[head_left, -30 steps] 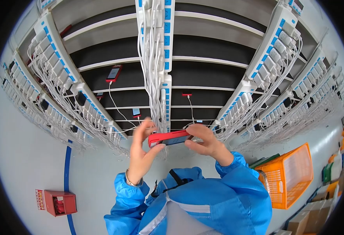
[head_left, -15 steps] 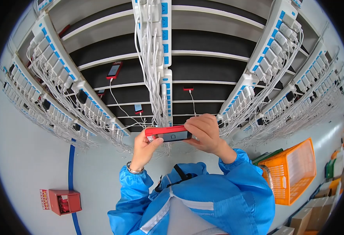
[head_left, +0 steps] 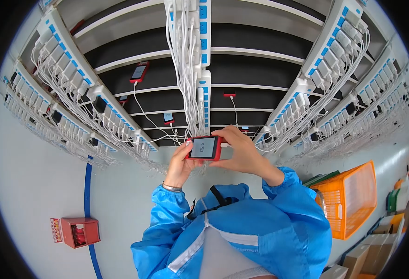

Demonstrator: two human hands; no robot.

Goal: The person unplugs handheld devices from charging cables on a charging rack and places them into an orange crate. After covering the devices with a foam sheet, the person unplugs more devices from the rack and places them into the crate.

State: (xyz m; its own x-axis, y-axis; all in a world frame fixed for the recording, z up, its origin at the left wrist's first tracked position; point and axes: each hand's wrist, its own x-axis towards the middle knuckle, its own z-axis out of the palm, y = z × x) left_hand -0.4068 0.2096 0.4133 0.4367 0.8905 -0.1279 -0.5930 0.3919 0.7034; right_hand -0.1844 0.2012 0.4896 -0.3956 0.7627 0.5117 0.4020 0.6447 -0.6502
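Observation:
A red-cased handheld device (head_left: 203,148), the size of a thick phone, is held sideways in front of me. Its lit screen faces me and shows a battery-like icon. My left hand (head_left: 180,163) is closed around its left end, thumb on the front edge. At the other end my right hand (head_left: 246,151) has its fingertips at the upper corner and thumb near the lower one. Between them a white cable plug (head_left: 226,145) sits at the device's right end. Part of that plug and its cable is hidden by the right hand.
Racks of dark shelves stand ahead, with power strips (head_left: 205,100) full of white chargers and hanging cables (head_left: 186,79). Other red devices lie there, one at upper left (head_left: 139,72). An orange crate (head_left: 337,209) stands right, cardboard boxes (head_left: 355,260) beyond, and a red box (head_left: 86,231) lower left.
The device has turned so its screen faces me more fully, and the icon looks different. My right hand has shifted, and a white plug now shows at the device's right end.

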